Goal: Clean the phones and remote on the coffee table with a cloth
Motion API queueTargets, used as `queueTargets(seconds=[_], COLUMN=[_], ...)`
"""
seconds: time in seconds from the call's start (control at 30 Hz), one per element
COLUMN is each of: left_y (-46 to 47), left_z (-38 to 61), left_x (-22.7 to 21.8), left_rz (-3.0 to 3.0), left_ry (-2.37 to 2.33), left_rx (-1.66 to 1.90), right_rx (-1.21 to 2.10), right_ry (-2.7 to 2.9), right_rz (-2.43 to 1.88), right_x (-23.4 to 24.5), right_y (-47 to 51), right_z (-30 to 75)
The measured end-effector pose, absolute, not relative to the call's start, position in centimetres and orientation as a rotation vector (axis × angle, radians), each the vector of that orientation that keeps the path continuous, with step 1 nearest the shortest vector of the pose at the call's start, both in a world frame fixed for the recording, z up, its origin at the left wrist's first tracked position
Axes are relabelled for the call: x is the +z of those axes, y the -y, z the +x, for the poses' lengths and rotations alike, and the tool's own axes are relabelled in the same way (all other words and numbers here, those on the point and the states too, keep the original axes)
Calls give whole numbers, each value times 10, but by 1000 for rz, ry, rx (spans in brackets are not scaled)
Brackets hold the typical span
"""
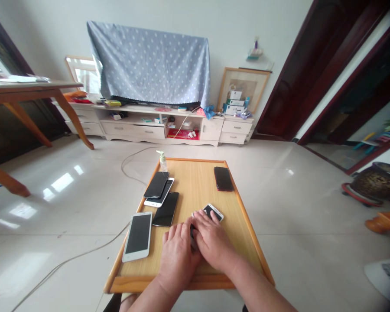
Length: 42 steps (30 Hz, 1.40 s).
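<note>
A pale wooden board with an orange rim (195, 182) lies low in front of me, and several phones rest on it. My left hand (177, 255) and my right hand (212, 240) lie close together near the board's front. A dark phone edge (192, 232) shows between them, mostly hidden. My right fingers cover part of a white phone (213, 212). Further left lie a white phone (137, 236) and a black phone (165, 209). A black phone (156, 185) overlaps a white one (160, 200). A dark phone with a red edge (223, 178) sits at the far right, and a pump bottle (163, 161) stands at the far edge.
A pale cable (84, 251) runs across the tiled floor (52, 216) beside the board. A wooden table (26, 91) stands at the left. Ahead is a white cabinet (133, 130) below a dotted blue cloth (149, 65). A dark doorway (344, 86) is at the right.
</note>
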State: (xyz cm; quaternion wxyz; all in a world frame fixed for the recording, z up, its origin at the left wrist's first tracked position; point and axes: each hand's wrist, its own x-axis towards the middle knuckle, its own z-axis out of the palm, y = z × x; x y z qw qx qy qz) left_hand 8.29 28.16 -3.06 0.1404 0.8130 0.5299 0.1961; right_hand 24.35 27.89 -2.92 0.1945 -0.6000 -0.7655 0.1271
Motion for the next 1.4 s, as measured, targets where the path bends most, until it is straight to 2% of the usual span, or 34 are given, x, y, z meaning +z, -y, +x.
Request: queueTargets(seconds=[0.07, 0.23, 0.43, 0.67, 0.9, 1.1, 1.3, 1.4], left_y=[-281, -280, -281, -282, -283, -283, -283, -283], left_z=[83, 81, 82, 82, 84, 86, 85, 86], left_x=[-31, -33, -29, -33, -34, -35, -39, -38], left_rz=[2353, 2367, 2344, 2352, 2374, 2376, 2376, 2387], left_ry=[-1526, -1542, -1539, -1551, -1541, -1579, -1546, -1540], left_rx=[569, 564, 558, 545, 561, 540, 568, 562], right_rx=[378, 209, 337, 134, 253, 124, 276, 259], right_ry=[2162, 1955, 2151, 1929, 2126, 1965, 2159, 2119], right_rz=[-1656, -1982, -1683, -2002, -1782, -2007, -1689, -1751], right_x=[-28, -34, -31, -35, -29, -31, -22, -23], right_y=[-279, -292, -276, -278, -249, -251, -232, -239], right_z=[242, 257, 239, 265, 254, 272, 249, 258])
